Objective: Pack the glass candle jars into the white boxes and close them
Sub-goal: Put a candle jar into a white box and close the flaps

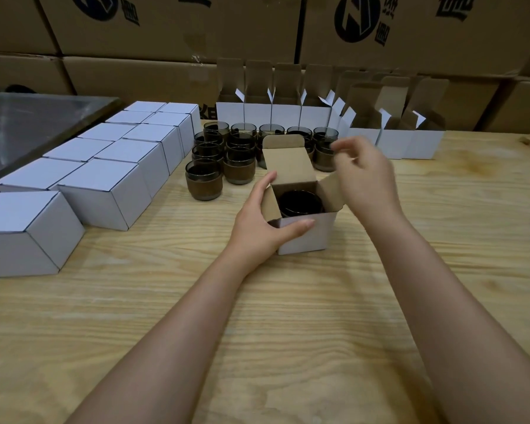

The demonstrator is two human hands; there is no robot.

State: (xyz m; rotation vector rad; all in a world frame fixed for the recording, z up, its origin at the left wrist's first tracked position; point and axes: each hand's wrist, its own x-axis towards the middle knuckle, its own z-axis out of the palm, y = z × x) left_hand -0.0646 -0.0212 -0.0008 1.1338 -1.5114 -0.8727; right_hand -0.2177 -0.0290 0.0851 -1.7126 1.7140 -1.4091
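Note:
An open white box [315, 235] stands in the middle of the wooden table [166, 316], its lid flap up at the back. Inside it sits a dark glass candle jar [300, 203]. My left hand [263, 221] grips the box's left front corner, thumb across the front wall and fingers on the left flap. My right hand [361, 169] hovers over the box's right side flap, fingers loosely curled and blurred, holding nothing that I can see. Behind the box stand several more candle jars [221, 154] with brown bands.
Two rows of several closed white boxes [104, 166] run along the left, beside a metal surface [28, 123]. A row of several open white boxes [288, 113] lines the back. Large brown cartons [196, 32] form a wall behind.

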